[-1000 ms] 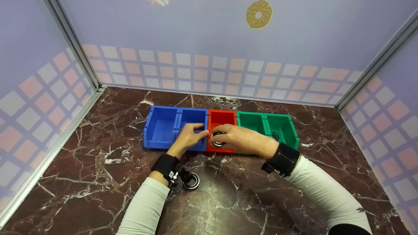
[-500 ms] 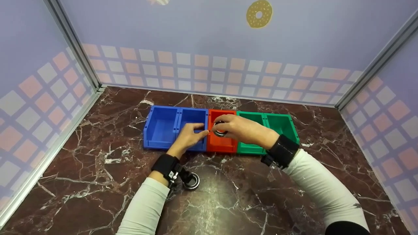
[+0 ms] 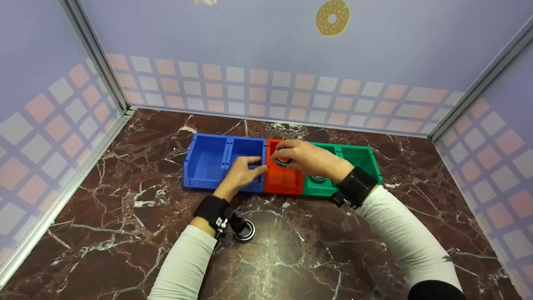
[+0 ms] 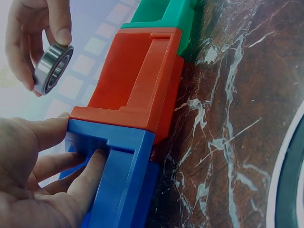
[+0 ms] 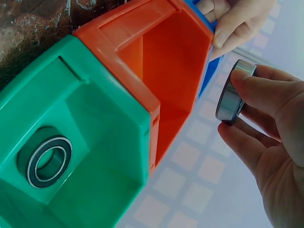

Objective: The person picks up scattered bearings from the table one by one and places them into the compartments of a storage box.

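My right hand pinches a steel ball bearing between thumb and fingers, tilted on edge, over the red bin in the head view. My left hand holds the side wall of the right-hand blue bin, thumb at the rim beside the red bin and fingers inside. A second bearing lies on the floor of the green bin beside the red one. Another bearing is on the table beside my left wrist.
The bins stand joined in a row, with another blue bin at the left end and another green bin at the right, partly behind my right wrist. Patterned panels enclose the brown marbled table on three sides.
My right hand has risen and moved away toward the back of the red bin with the bearing, uncovering the bearing in the nearer green bin. My left hand has stayed in place.
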Tool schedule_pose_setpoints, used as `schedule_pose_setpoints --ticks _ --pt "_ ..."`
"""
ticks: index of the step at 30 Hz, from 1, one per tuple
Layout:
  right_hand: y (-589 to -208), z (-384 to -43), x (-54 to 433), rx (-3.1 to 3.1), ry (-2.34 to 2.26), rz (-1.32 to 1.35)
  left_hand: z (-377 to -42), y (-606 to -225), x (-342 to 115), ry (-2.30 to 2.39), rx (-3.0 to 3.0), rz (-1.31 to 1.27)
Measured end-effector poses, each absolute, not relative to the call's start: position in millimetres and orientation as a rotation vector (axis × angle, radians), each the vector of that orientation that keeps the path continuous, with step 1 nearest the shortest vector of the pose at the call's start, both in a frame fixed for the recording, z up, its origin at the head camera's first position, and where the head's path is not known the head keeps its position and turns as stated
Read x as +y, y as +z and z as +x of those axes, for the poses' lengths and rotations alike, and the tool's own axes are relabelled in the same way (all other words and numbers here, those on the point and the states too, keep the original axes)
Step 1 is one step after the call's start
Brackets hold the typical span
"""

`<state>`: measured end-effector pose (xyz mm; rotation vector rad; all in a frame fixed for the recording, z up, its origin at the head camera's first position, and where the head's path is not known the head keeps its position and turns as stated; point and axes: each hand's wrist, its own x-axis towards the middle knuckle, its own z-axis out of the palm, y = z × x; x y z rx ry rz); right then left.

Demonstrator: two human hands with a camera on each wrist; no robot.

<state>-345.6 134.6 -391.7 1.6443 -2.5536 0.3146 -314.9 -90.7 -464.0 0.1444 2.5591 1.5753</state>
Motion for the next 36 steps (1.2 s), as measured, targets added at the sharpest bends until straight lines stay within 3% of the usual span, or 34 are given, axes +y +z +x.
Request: schedule_pose_setpoints --ticks 36 --pt "-424 -371 128 -2.698 0.41 1.576 -317 -466 -91 1.579 2.575 0.12"
